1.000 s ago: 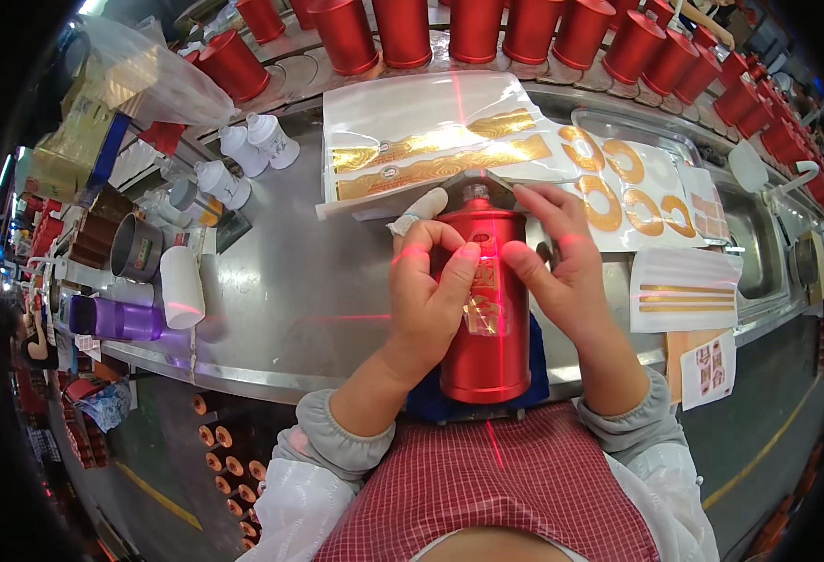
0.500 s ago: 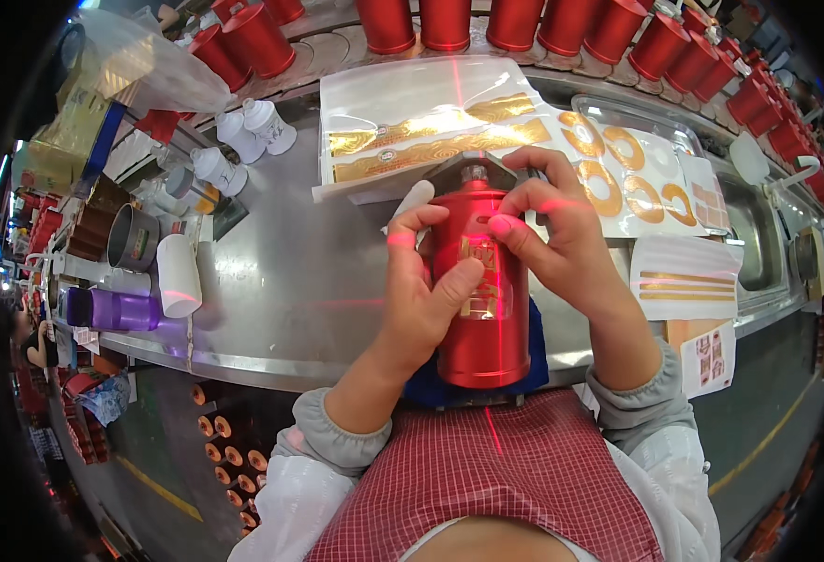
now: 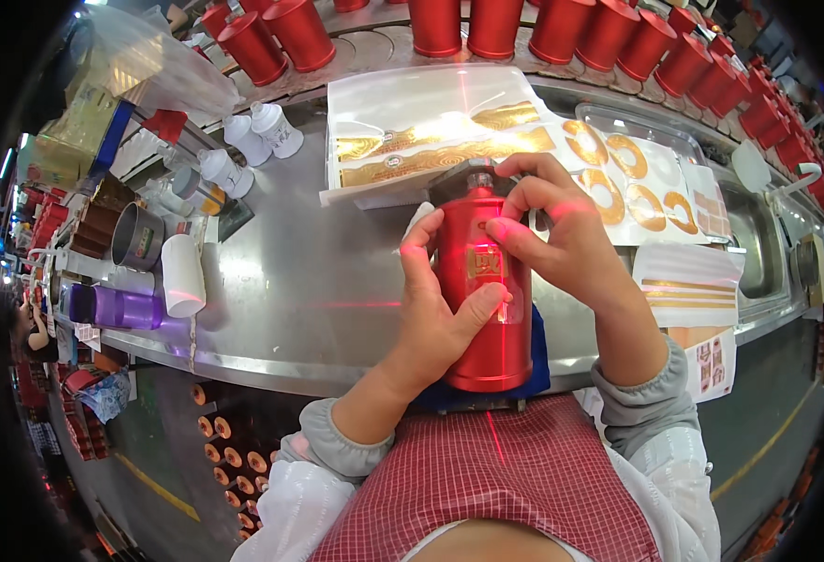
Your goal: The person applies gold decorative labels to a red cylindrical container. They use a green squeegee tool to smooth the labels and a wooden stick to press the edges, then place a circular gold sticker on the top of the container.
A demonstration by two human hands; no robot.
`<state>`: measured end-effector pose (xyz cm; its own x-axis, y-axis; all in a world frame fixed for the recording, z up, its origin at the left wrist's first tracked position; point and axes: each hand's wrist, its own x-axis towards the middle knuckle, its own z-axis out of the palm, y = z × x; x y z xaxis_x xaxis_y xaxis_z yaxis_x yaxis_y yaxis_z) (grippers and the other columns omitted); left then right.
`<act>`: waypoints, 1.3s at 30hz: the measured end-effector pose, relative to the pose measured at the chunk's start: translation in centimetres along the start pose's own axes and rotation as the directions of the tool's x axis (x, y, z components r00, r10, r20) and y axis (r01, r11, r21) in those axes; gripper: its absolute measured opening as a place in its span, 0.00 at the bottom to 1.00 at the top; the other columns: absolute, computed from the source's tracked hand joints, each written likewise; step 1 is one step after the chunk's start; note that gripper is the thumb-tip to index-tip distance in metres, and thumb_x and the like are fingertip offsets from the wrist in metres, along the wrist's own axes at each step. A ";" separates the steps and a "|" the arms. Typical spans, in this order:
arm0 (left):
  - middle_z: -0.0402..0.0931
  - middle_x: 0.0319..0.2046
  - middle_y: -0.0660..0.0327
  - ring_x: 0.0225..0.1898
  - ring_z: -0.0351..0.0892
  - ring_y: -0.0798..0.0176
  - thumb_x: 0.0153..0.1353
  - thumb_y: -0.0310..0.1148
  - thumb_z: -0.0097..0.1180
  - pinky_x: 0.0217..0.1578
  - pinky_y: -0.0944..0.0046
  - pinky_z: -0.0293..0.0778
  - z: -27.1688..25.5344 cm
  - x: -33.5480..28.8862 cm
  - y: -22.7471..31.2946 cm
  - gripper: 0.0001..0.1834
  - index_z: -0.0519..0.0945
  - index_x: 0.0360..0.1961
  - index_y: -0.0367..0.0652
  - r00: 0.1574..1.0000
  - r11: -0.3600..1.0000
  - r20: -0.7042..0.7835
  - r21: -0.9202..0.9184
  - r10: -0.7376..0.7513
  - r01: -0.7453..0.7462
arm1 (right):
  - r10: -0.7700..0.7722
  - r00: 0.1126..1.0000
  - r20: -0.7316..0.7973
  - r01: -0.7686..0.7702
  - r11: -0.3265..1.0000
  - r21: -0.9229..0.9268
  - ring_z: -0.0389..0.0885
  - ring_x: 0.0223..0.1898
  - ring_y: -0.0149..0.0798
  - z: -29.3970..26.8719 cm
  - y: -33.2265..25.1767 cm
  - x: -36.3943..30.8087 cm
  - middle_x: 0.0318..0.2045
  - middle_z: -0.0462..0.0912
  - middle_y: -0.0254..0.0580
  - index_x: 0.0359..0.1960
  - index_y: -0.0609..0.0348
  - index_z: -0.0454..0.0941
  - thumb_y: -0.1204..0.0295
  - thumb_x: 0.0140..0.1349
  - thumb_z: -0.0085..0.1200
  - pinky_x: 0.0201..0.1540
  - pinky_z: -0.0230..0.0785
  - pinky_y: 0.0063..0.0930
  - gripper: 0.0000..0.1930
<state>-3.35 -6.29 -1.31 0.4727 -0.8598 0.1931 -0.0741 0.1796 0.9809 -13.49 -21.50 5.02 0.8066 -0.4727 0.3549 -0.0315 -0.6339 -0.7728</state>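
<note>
A red metallic bottle (image 3: 491,361) with a short clear neck stands upright in front of me, leaning slightly. On its front is a clear sticker (image 3: 487,265) with gold lettering. My left hand (image 3: 435,318) curls round the bottle's left side, its thumb pressed on the lower part of the sticker. A small white object (image 3: 419,217), its kind unclear, shows behind the left fingers. At the sticker's upper right corner, my right hand (image 3: 562,234) pinches thumb and finger together. Another right finger reaches up beside the bottle neck. Red laser lines cross the bottle and both hands.
Sheets of gold strip labels (image 3: 430,150) and gold ring stickers (image 3: 651,201) lie beyond the bottle. Rows of red bottles (image 3: 435,28) line a conveyor at the back. White bottles (image 3: 276,131), a paper roll (image 3: 182,276) and a purple box (image 3: 126,307) stand left. A sink (image 3: 758,244) is right.
My left thumb has moved slightly up and right across the sticker. The bottles on the conveyor have shifted right. My right hand keeps its pinch near the sticker's top.
</note>
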 end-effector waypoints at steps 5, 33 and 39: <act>0.60 0.58 0.49 0.56 0.70 0.60 0.61 0.37 0.61 0.54 0.60 0.72 0.2 0.1 0.1 0.44 0.43 0.67 0.40 1.000 1.000 -0.005 -0.015 -0.001 0.001 | 0.050 0.998 -0.027 -0.049 0.998 0.033 0.76 0.47 0.44 0.3 0.1 0.0 0.47 0.75 0.48 0.27 0.62 0.75 0.70 0.54 0.63 0.49 0.70 0.33 0.10; 0.56 0.66 0.50 0.65 0.62 0.57 0.71 0.52 0.38 0.64 0.57 0.59 -0.3 -1.3 2.0 0.40 0.39 0.71 0.36 0.987 0.955 0.077 -0.255 -0.139 0.154 | 0.133 0.990 -0.041 -0.126 0.983 0.137 0.66 0.62 0.55 1.5 0.0 -6.1 0.60 0.66 0.60 0.64 0.69 0.60 0.51 0.59 0.59 0.63 0.59 0.41 0.41; 0.48 0.68 0.46 0.69 0.52 0.53 0.68 0.54 0.45 0.67 0.55 0.50 0.0 -2.0 3.4 0.49 0.30 0.71 0.37 0.992 0.963 0.125 -0.270 0.027 0.007 | -0.025 0.997 -0.069 0.034 0.990 0.138 0.63 0.63 0.57 0.8 -1.1 -6.6 0.61 0.65 0.60 0.64 0.68 0.60 0.51 0.56 0.63 0.65 0.55 0.45 0.42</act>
<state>-4.52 -3.99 1.60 0.3572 -0.9075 0.2210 0.1692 0.2955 0.9402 -18.30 -17.14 3.13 0.7646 -0.4977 0.4094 0.0777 -0.5595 -0.8252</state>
